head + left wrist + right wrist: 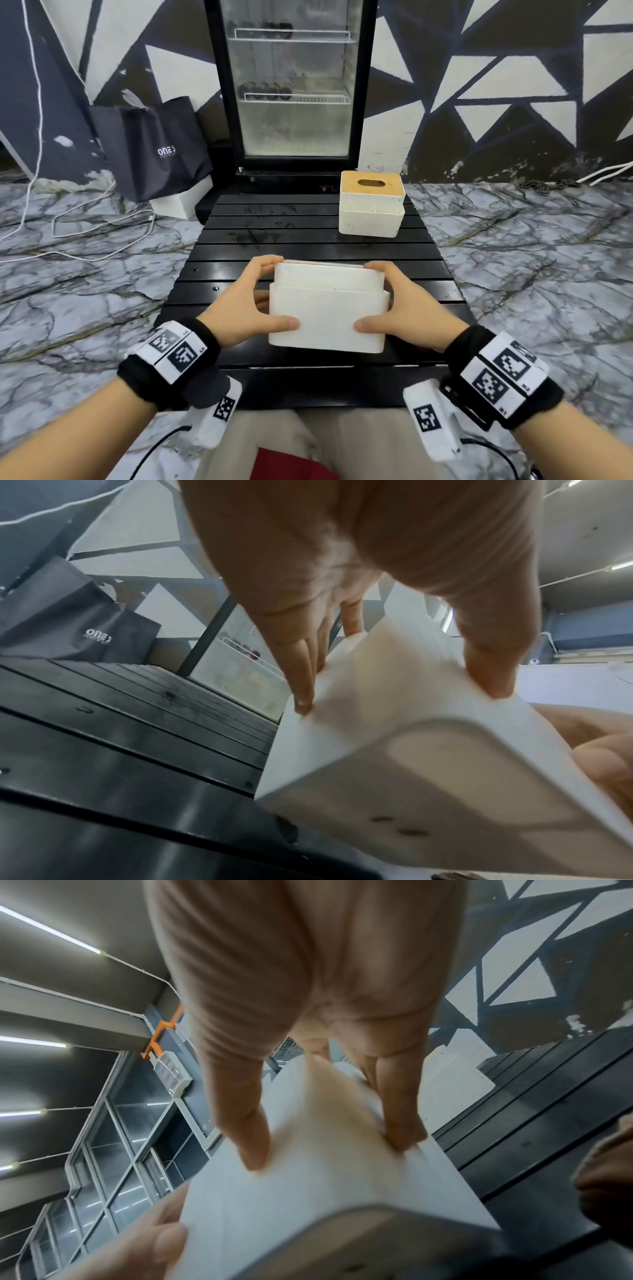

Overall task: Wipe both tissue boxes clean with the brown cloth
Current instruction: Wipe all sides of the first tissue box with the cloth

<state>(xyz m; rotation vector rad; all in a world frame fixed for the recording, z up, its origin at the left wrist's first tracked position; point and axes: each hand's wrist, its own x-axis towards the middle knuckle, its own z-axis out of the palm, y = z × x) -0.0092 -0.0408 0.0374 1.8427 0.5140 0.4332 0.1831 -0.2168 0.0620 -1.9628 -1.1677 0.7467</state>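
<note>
A: Where is the near tissue box point(327, 310)?

B: By the worktop's point(239, 240) front edge, lifted and tipped. The left hand point(239, 305) and right hand point(404, 308) grip its 2 ends, thumbs on the near face.

A: And the second tissue box point(371, 209)?

B: It stands upright near the far right corner, well apart. No cloth shows.

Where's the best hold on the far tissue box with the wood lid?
Far tissue box: grip the two short white side walls from above with fingers and thumb, below the wooden lid. It stands upright and alone on the black slatted table, sides free. The lid may lift off, so avoid it. Both hands currently hold the near box.
</note>
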